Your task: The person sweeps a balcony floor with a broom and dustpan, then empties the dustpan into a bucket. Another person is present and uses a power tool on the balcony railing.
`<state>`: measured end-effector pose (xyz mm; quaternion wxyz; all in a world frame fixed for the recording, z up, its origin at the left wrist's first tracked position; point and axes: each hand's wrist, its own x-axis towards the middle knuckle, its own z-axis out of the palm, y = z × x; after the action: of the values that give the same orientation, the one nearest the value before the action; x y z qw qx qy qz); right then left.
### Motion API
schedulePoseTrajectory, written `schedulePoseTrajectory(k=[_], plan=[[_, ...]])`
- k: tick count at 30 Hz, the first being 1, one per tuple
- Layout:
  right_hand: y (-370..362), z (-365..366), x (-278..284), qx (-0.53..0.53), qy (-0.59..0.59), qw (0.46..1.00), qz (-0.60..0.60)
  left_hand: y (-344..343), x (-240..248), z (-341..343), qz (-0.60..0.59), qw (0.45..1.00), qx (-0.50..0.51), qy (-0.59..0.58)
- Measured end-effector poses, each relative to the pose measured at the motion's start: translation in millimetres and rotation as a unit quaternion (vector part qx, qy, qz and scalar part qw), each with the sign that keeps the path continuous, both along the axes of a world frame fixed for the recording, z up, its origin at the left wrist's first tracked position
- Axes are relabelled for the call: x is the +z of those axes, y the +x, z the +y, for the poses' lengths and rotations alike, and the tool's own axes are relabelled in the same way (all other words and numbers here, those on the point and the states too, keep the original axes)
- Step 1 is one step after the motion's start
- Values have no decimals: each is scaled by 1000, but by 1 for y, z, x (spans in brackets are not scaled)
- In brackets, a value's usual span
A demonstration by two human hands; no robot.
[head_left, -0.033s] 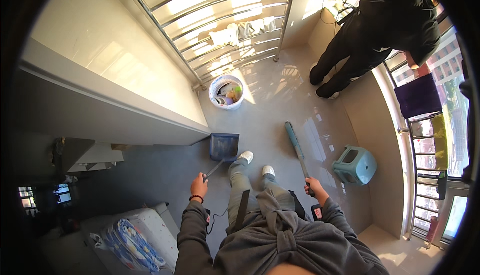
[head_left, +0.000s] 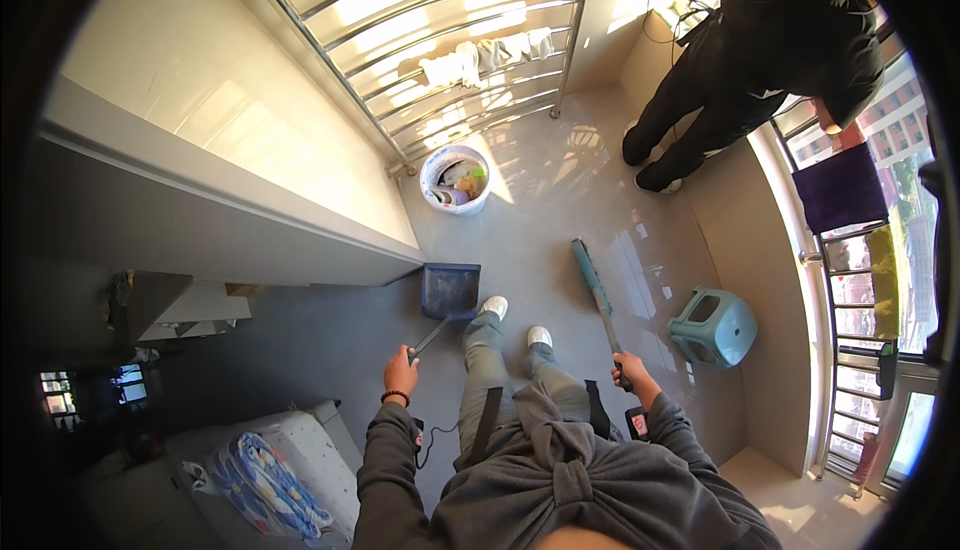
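My left hand (head_left: 402, 375) is closed around the handle of a dark blue dustpan (head_left: 450, 292), whose pan rests near the floor beside a wall's end, just ahead of my left shoe. In my right hand (head_left: 634, 374) I grip the dark handle of a blue broom (head_left: 594, 282). Its long, narrow head reaches forward over the grey floor, to the right of my shoes. Broom and dustpan are apart, with my feet between and behind them.
A white bucket (head_left: 455, 209) holding rubbish stands beyond the dustpan, near a metal rack (head_left: 345, 77) with cloths. A light blue stool (head_left: 728, 330) is at the right. Far right, a person in black (head_left: 790, 45) stands by the windows. A bed with a blue blanket (head_left: 265, 485) lies lower left.
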<state>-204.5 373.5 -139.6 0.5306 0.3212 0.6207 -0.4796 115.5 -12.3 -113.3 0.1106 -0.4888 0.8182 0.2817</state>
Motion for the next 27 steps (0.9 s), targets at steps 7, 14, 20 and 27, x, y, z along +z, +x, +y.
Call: schedulePoseTrajectory(k=[7,14,20,27], plan=[[9,0,6,175,12,979,101,26,8,51,-9,1000,-18,-14],[39,-16,4,243,-3,962,127,35,-22,63,-22,995,-94,4],[67,-34,4,321,8,935,149,56,-45,68,-59,991,-118,33],[107,-59,-1,556,21,803,214,61,-69,71,-44,991,-127,24]])
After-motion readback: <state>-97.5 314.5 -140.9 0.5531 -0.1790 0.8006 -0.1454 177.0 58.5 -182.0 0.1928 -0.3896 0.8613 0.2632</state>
